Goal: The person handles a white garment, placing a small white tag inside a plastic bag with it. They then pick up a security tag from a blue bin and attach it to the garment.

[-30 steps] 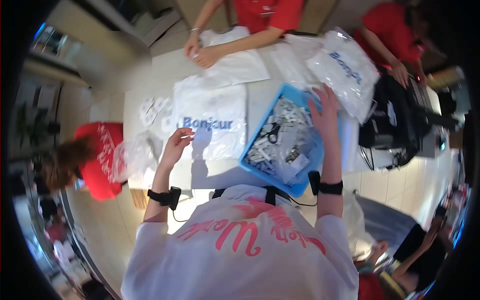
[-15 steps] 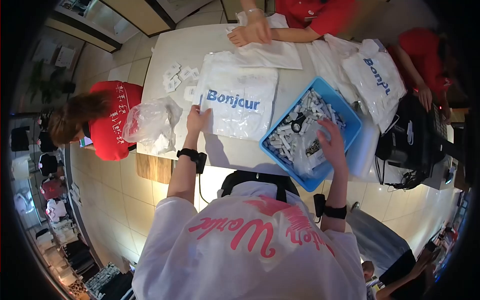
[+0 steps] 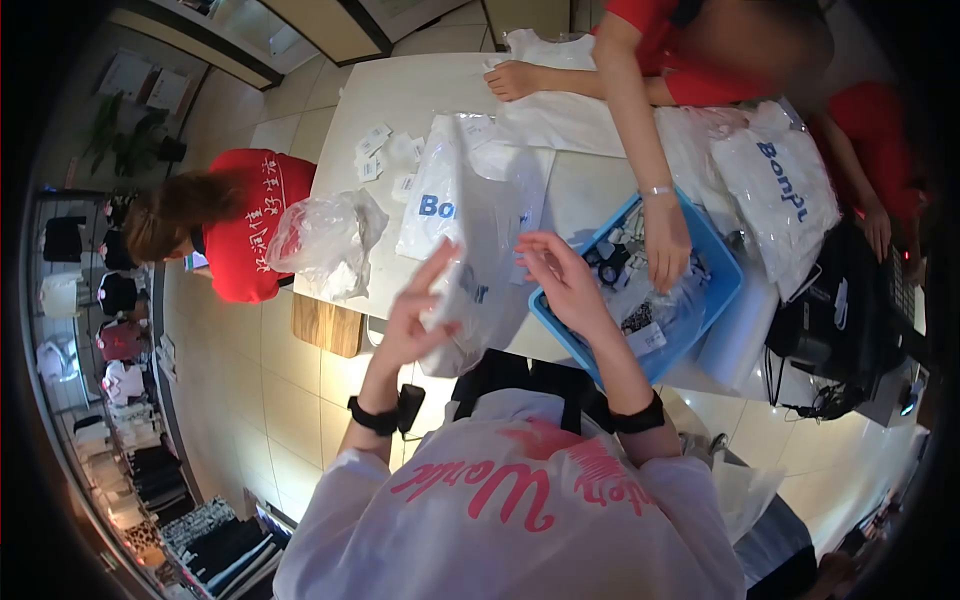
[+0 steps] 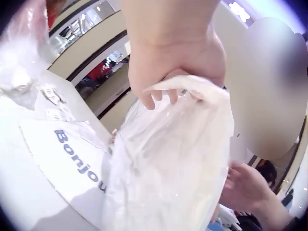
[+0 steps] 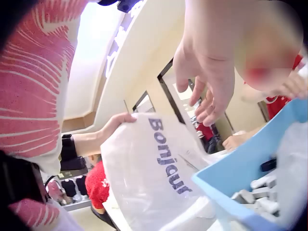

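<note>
My left hand pinches the edge of a clear-wrapped white packet and holds it raised above the table. Blue "Bonjour" lettering shows on its face in the right wrist view. Beneath it, another white Bonjour packet lies flat. My right hand hovers between the raised packet and the blue bin, fingers loosely bent, holding nothing.
Another person's hand reaches into the bin over small white pieces. White tags and a crumpled clear bag lie left on the table. Wrapped packets and a black bag are at right.
My left hand has lifted one packet's edge toward me, uncovering another below. My right hand has moved left, out from over the bin. The person opposite now reaches into the bin.
</note>
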`<state>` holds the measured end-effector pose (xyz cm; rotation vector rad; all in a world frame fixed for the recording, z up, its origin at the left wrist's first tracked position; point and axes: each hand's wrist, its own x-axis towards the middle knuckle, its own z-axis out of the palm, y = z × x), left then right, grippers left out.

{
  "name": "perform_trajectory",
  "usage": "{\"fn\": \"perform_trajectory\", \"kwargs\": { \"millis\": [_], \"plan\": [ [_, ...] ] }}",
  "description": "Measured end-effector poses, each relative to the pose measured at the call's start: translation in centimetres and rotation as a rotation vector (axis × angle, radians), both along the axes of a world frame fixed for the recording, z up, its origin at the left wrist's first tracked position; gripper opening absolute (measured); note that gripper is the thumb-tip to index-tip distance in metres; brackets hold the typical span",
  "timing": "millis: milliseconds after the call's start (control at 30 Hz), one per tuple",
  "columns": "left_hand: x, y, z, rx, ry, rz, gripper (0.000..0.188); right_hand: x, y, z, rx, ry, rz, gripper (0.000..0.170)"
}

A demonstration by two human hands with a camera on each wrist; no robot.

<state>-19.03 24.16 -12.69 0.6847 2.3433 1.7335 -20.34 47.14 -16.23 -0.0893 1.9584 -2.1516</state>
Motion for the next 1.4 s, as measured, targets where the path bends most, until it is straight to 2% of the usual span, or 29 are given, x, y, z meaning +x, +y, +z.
{"fn": "perform_trajectory", "kwargs": {
  "millis": [33,100,167,300,367,433,500,533,567,633,700,733,767,833,900,933,967,1067,1133,1167,1233,1300,1333,1367,1400],
  "plan": [
    [0.9,0.7,0.2,-0.045,0.091,-0.082,0.011,-0.9,-0.4,-0.1,-0.002,-0.005,0.01,0.024],
    [2.9,2.0,0.7,-0.095,0.05,-0.17,0.018,-2.3,-1.0,-0.2,-0.179,-0.208,-0.07,0.02],
    [4.1,2.8,1.7,-0.146,0.072,-0.207,0.017,-2.7,-1.3,-0.1,-0.176,-0.246,-0.133,0.024],
    [5.0,2.9,1.6,-0.129,0.002,-0.371,0.011,-2.1,-1.5,-0.4,-0.025,-0.103,-0.107,0.026],
    [4.4,3.0,1.5,-0.144,0.051,-0.467,0.012,-1.5,-2.0,-0.1,0.188,0.133,-0.118,0.024],
    [3.7,2.5,1.6,-0.171,0.082,-0.534,0.013,-1.0,-2.6,1.2,0.252,0.119,-0.126,0.023],
    [2.6,1.9,2.3,-0.137,0.035,-0.61,0.022,-0.9,-2.9,1.3,0.33,0.126,-0.113,0.021],
    [1.9,1.3,2.3,-0.077,0.015,-0.646,0.02,-0.9,-3.1,1.5,0.346,0.138,-0.128,0.021],
    [1.1,0.4,1.9,-0.066,0.033,-0.659,0.02,-0.9,-3.5,1.6,0.272,0.148,-0.132,0.021],
    [-0.3,-1.4,0.7,0.04,-0.454,-0.372,0.011,-0.7,-4.4,2.3,0.208,0.168,-0.145,0.02],
    [-2.4,-1.6,1.7,0.133,-0.49,-0.075,0.011,-0.4,-5.8,4.3,0.089,0.078,-0.096,0.019],
    [-3.4,-1.6,2.2,0.153,-0.486,-0.065,0.013,-0.3,-6.6,5.3,0.102,0.052,-0.078,0.016],
    [-4.0,-1.9,2.8,0.166,-0.469,-0.095,0.013,-0.4,-7.4,5.3,0.163,0.139,-0.064,0.011],
    [-4.8,-1.7,3.7,-0.057,-0.294,-0.088,0.015,-0.3,-9.1,6.0,0.131,0.145,-0.076,0.006],
    [-5.6,-2.4,2.7,-0.052,-0.178,-0.109,0.015,-0.4,-10.3,5.4,0.02,0.234,-0.173,0.006],
    [-5.8,-2.2,3.3,-0.004,-0.145,-0.101,0.016,-0.4,-10.1,6.0,0.112,0.259,-0.141,0.009],
    [-6.4,-2.8,2.8,-0.066,-0.036,-0.127,0.023,-0.2,-10.2,7.0,0.161,0.304,-0.192,0.012],
    [-6.7,-2.5,2.5,-0.035,0.059,-0.202,0.029,0.9,-10.6,7.6,0.266,0.288,-0.333,0.016],
    [-6.6,-2.4,2.0,0.112,-0.205,-0.238,0.025,1.1,-10.8,7.5,0.281,0.296,-0.368,0.021],
    [-6.4,-2.8,1.8,0.12,-0.196,-0.271,0.025,1.2,-11.1,7.6,0.296,0.304,-0.398,0.021],
    [-5.6,-3.1,0.7,0.205,-0.182,-0.207,0.02,1.8,-10.9,8.0,0.03,0.285,-0.224,0.025],
    [-5.4,-4.3,-1.0,0.273,-0.286,-0.22,0.018,2.2,-10.7,8.0,0.008,0.372,-0.169,0.031],
    [-5.9,-4.8,-0.3,0.139,-0.375,-0.273,0.018,2.4,-10.4,7.9,0.045,0.381,-0.233,0.031],
    [-6.4,-5.1,0.2,-0.006,-0.45,-0.314,0.022,2.6,-10.3,7.8,-0.061,0.316,-0.154,0.032],
    [-6.6,-4.8,-0.1,-0.008,-0.44,-0.356,0.022,2.7,-10.5,7.6,-0.181,0.253,-0.061,0.033]
  ]
}}
